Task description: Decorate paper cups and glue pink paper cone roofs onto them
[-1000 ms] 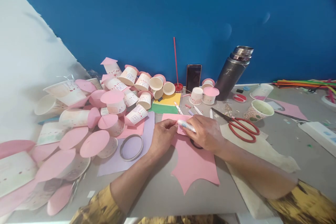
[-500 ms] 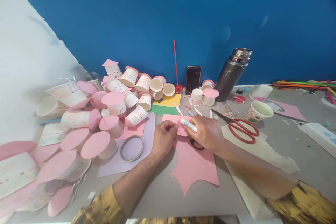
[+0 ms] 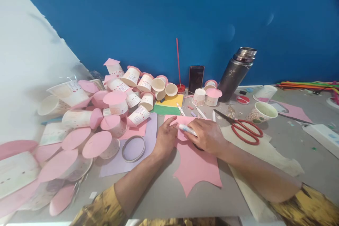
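Observation:
My right hand (image 3: 209,135) is closed around a white glue stick (image 3: 187,129) with blue print, held slanting over a small pink paper piece (image 3: 181,135). The fingers of my left hand (image 3: 166,138) are bent together at that piece's left edge and grip it. Beneath both hands lies a larger pink sheet (image 3: 197,171) with scalloped cut-outs along its lower part. A dark ring (image 3: 198,147) on this sheet is mostly covered by my right hand. Red-handled scissors (image 3: 247,130) rest to the right, on a cream cloth-like sheet (image 3: 239,173).
Paper cups with pink paper tops (image 3: 116,102) are heaped at left. A tape ring (image 3: 131,160) lies on purple paper (image 3: 113,169). Behind stand a phone (image 3: 196,79) and a dark flask (image 3: 234,76). White markers (image 3: 201,113) and a patterned cup (image 3: 261,113) are nearby.
The glue stick has shifted slightly left and down across the small pink piece with my right hand. The fingers of my left hand have moved a little, and the view has shifted slightly.

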Demonstrator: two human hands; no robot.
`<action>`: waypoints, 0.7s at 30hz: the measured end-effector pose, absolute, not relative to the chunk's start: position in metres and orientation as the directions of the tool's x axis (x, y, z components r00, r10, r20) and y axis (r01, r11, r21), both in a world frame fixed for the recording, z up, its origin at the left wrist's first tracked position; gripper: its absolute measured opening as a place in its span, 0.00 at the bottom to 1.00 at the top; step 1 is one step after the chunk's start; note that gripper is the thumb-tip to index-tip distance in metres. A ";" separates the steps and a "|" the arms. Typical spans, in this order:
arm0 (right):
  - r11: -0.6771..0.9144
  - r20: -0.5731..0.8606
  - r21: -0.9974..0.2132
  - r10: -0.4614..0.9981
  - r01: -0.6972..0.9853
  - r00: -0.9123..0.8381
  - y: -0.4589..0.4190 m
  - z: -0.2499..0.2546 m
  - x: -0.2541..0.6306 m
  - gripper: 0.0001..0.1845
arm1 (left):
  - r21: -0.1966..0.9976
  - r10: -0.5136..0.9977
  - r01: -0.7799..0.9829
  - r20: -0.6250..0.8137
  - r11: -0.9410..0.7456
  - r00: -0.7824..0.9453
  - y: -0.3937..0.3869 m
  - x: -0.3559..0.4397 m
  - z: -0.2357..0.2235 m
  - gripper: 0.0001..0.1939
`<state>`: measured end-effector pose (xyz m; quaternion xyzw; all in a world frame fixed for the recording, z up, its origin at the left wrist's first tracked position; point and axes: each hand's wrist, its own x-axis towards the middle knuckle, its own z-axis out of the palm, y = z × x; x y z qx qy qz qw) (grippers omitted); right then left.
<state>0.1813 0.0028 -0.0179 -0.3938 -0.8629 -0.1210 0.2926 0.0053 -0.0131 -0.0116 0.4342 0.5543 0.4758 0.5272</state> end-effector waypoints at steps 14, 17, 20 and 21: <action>0.329 0.376 -0.141 0.890 0.934 -0.257 0.000 -0.011 0.176 0.20 | 0.992 0.991 0.128 0.022 -0.004 -0.135 -0.027 0.018 -0.021 0.24; 0.369 0.424 -0.134 0.860 0.920 -0.283 0.002 -0.013 0.178 0.19 | 0.997 0.992 -0.056 -0.062 0.056 -0.106 -0.023 0.016 -0.018 0.22; 0.510 0.516 -0.084 0.757 0.856 -0.400 0.004 -0.019 0.180 0.19 | 0.962 0.981 -0.235 -0.167 0.140 -0.100 -0.015 0.011 -0.017 0.18; 0.557 0.541 -0.058 0.715 0.828 -0.443 0.004 -0.020 0.180 0.20 | 0.946 0.976 -0.280 -0.195 0.162 -0.095 -0.012 0.009 -0.017 0.17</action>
